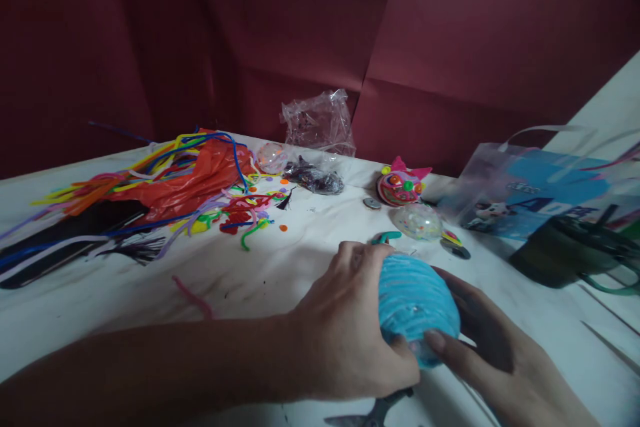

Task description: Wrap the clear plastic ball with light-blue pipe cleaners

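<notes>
Your left hand (pixel 350 327) and right hand (pixel 480 340) were both clasped around the blue wrapped ball (pixel 415 303), held between them just above the bench (pixel 280 267); its wrapping looked nearly complete; loose pipe cleaners (pixel 200 200) lay well beyond your left hand.

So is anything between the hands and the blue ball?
Nothing visible is. The left hand and the right hand both wrap the blue ball directly, fingers touching its fuzzy surface. Scissors lie underneath, near the table edge, not between.
</notes>
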Action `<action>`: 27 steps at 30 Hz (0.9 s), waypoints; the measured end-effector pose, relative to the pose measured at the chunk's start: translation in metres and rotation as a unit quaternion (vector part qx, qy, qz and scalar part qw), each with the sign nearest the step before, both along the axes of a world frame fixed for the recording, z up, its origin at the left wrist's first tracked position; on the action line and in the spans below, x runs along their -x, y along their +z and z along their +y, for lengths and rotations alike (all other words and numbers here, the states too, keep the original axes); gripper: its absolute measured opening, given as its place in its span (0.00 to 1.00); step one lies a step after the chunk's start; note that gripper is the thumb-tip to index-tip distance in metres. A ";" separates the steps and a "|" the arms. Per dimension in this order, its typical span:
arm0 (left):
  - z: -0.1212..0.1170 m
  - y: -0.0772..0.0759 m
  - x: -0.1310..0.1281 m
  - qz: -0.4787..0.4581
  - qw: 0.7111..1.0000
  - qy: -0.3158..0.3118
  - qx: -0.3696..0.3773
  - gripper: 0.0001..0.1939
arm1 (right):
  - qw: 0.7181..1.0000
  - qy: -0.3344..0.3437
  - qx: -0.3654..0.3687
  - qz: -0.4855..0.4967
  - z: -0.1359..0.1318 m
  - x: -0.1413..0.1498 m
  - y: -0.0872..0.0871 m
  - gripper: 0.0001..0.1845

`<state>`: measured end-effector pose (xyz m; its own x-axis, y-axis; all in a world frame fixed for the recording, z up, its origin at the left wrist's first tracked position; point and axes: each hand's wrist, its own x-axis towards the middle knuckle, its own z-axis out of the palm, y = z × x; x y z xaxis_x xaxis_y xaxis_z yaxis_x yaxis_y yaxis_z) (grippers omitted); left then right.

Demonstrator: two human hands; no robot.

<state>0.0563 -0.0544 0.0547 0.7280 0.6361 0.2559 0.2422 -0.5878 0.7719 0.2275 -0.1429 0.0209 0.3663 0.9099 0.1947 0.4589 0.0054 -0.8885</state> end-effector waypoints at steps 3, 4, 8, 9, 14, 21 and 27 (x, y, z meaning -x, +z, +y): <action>0.000 -0.001 -0.001 -0.009 1.000 0.000 -0.005 0.37 | 1.000 -0.011 -0.004 -0.001 0.000 0.001 -0.001 0.35; 0.000 -0.001 -0.001 -0.012 1.000 -0.001 -0.009 0.37 | 1.000 -0.022 -0.006 0.005 0.000 0.005 -0.001 0.35; -0.001 0.002 -0.001 -0.005 1.000 -0.004 -0.001 0.38 | 0.999 -0.052 -0.011 0.013 -0.002 0.020 0.001 0.34; -0.001 0.003 0.000 -0.003 1.000 -0.004 0.002 0.38 | 0.999 -0.051 -0.011 0.011 -0.002 0.021 0.001 0.34; 0.000 0.003 0.000 -0.005 1.000 0.001 -0.004 0.36 | 0.999 -0.043 -0.014 0.006 -0.001 0.019 0.000 0.33; -0.001 -0.002 -0.002 -0.001 1.000 0.013 -0.006 0.36 | 0.998 -0.035 -0.018 0.049 0.002 0.017 -0.006 0.36; 0.000 0.001 -0.002 0.014 1.000 0.007 0.011 0.36 | 0.998 -0.049 -0.002 0.033 0.002 0.019 -0.003 0.37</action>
